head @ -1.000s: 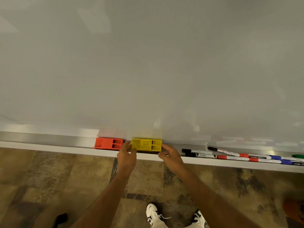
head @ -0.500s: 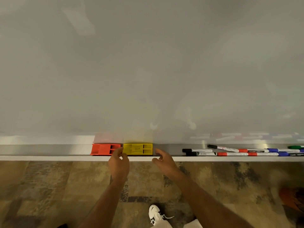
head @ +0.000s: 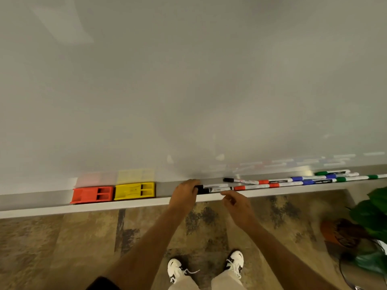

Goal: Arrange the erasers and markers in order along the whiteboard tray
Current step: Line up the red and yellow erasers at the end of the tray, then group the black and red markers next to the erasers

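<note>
A red eraser (head: 92, 194) and a yellow eraser (head: 135, 191) lie side by side, touching, on the left part of the whiteboard tray (head: 41, 203). To their right a row of markers lies along the tray: two black markers (head: 215, 188), another black one (head: 240, 181), red markers (head: 253, 187), blue markers (head: 310, 179) and green markers (head: 333, 172). My left hand (head: 185, 192) curls over the cap ends of the two nearest black markers, thumb against the caps. My right hand (head: 236, 204) hovers at the tray's front edge just below those markers, with nothing in it.
The whiteboard (head: 188, 80) fills the upper view. A potted plant (head: 356, 231) with green leaves stands on the patterned carpet at the lower right, with a cable beside it. My white shoes (head: 234, 260) are below the tray.
Both hands let go of the yellow eraser, which now rests against the red one, and moved right to the black markers. The view also shifted right.
</note>
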Motion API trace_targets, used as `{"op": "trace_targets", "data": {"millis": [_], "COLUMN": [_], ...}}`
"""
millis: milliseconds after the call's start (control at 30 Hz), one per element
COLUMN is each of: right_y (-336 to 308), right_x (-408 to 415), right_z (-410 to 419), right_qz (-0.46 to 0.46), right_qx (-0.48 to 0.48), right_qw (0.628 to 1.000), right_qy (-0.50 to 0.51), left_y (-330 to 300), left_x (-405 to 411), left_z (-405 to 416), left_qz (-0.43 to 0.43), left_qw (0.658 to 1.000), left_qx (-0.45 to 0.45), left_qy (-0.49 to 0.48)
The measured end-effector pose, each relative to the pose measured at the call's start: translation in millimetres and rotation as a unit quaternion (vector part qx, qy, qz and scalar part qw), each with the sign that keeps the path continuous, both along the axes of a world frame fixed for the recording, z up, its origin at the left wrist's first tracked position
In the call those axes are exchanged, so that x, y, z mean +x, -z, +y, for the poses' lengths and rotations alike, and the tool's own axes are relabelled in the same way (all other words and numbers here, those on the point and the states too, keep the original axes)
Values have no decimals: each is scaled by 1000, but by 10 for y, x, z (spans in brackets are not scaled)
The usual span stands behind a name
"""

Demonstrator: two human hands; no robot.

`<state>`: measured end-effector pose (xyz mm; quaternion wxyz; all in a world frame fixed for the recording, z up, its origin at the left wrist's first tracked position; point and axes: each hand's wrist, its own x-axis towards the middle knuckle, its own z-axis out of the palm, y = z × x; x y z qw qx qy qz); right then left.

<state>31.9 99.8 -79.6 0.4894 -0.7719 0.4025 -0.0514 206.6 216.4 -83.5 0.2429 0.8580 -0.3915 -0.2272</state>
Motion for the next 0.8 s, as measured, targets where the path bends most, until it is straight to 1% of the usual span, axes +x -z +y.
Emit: {"op": "trace_targets", "data": {"millis": [67, 133, 200, 233, 333, 400, 500, 667, 800], "right_y": [-19, -14, -1, 5, 67, 102, 161, 311, 393], "right_x": [-237, -407, -497, -515, -468, -379, -200, -32, -31], "right_z": [-199, -404, -603, -698, -951, -1083, -1204, -1145, -1113], "right_qz": [2, 9, 18, 24, 33, 35, 38, 84, 128], "right_qx": [-15, -32, -48, -61, -122, -173, -244, -329, -349], "right_qw": [1000, 999, 998, 997, 992, 983, 960, 904, 887], "right_qy": [10, 19, 26, 26, -4, -51, -132, -259, -273], "left_y": [69, 126, 147, 156, 206, 246, 293, 159, 41], "left_x": [-21, -41, -67, -76, -107, -141, -178, -255, -285], "left_z": [-180, -278, -336, -352, -358, -324, -237, -3, 190], "left_qz": [-54, -109, -150, -162, -175, -197, -220, -209, -170], "left_qw": [995, 981, 966, 961, 956, 953, 954, 959, 965], "left_qx": [66, 135, 180, 188, 184, 179, 166, 174, 194], "left_qy": [44, 82, 112, 123, 143, 144, 120, 85, 43]}}
